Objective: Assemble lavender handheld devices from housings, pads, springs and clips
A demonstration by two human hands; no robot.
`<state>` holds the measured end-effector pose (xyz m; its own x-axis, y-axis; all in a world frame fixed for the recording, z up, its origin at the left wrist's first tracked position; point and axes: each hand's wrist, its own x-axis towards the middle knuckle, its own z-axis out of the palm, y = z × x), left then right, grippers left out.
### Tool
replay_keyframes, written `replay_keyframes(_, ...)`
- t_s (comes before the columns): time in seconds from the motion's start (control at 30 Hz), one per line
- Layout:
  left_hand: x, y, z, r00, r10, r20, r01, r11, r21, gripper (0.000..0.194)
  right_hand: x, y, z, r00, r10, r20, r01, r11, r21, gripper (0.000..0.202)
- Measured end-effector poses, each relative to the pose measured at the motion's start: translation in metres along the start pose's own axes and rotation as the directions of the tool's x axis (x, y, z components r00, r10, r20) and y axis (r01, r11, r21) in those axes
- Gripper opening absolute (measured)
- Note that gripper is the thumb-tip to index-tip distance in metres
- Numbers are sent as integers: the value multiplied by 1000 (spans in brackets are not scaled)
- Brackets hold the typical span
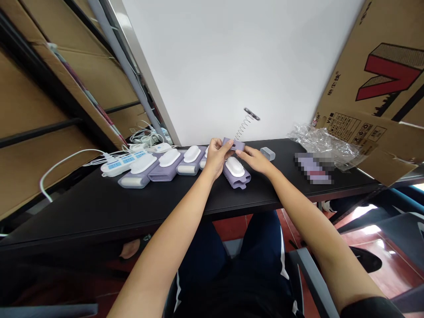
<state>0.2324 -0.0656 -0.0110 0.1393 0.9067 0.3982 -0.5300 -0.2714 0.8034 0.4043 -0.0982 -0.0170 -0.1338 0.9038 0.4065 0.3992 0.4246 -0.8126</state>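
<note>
Both of my hands meet above the table around a small purple plastic piece (pixel 237 145) with a slot in its face. My left hand (pixel 215 160) grips it with thumb and fingers, and my right hand (pixel 257 160) pinches its right end. A thin coiled spring (pixel 243 129) rises from behind the piece, with a dark flat plate (pixel 251 114) at its far tip. Just below my hands lies a purple case (pixel 239 180) carrying a white oval pad (pixel 235 167). To the right of my right hand sits a clear plastic cap (pixel 267 153).
Several similar purple cases (pixel 163 172) with white oval tops line the black table (pixel 132 207) at left. Beside them are a power strip (pixel 124 164) and tangled white cables (pixel 145 137). Clear plastic wrap (pixel 326 145), a blurred-out purple item (pixel 313 168) and a large cardboard box (pixel 371 110) occupy the right.
</note>
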Motion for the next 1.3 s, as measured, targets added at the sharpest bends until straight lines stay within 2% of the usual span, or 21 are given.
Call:
replay_keyframes(0.13, -2, -4, -2, 997, 38, 69, -53, 970, 238, 48, 2, -6, -2, 992, 85, -90, -66, 978, 197, 36)
replay_keyframes(0.27, -4, -8, -6, 976, 41, 213, -145, 853, 501, 31, 6, -6, -9, 958, 192, -211, -97, 915, 393, 38)
replay_keyframes(0.33, -6, -9, -6, 941, 25, 338, -237, 760, 604, 27, 8, -3, -15, 929, 244, -278, -84, 871, 483, 41)
replay_keyframes(0.4, -9, -9, -6, 884, 1, 467, -354, 656, 667, 27, 11, 1, -22, 890, 305, -338, -69, 824, 562, 45)
replay_keyframes(0.47, -12, -10, -5, 846, -13, 534, -425, 589, 687, 31, 12, 4, -30, 850, 367, -378, -58, 778, 626, 48)
replay_keyframes(0.5, -13, -10, -4, 848, 1, 530, -435, 571, 696, 34, 12, 4, -34, 831, 395, -391, -54, 758, 650, 50)
replay_keyframes(0.57, -16, -12, -1, 882, 67, 466, -425, 540, 726, 40, 11, 5, -41, 803, 434, -408, -40, 723, 689, 51)
replay_keyframes(0.7, -20, -13, 6, 930, 179, 322, -369, 444, 816, 47, 11, 7, -50, 782, 468, -411, -2, 662, 750, 46)
replay_keyframes(0.8, -21, -10, 5, 940, 178, 291, -341, 460, 820, 47, 12, 10, -54, 767, 484, -421, 26, 633, 774, 46)
replay_keyframes(0.87, -20, -4, 3, 931, 120, 345, -358, 487, 797, 41, 13, 11, -57, 734, 511, -447, 62, 606, 793, 43)
replay_keyframes(0.93, -20, 4, 0, 891, -31, 452, -391, 453, 801, 38, 13, 11, -60, 685, 550, -478, 110, 570, 814, 38)
replay_keyframes(1.0, -21, 14, -2, 820, -249, 516, -430, 329, 841, 62, 13, 10, -62, 640, 586, -496, 157, 532, 832, 34)
replay_keyframes(1.03, -21, 19, -2, 793, -337, 507, -447, 243, 861, 76, 13, 10, -63, 624, 603, -496, 171, 514, 840, 33)
replay_keyframes(1.1, -23, 27, -2, 763, -440, 474, -474, 118, 873, 89, 13, 9, -63, 610, 630, -481, 179, 481, 858, 31)
replay_keyframes(1.2, -25, 33, -2, 760, -477, 442, -474, 57, 878, 93, 12, 9, -64, 632, 633, -447, 174, 446, 878, 30)
replay_keyframes(1.3, -23, 32, -3, 804, -366, 468, -452, 134, 882, 95, 12, 10, -66, 669, 605, -432, 179, 433, 883, 31)
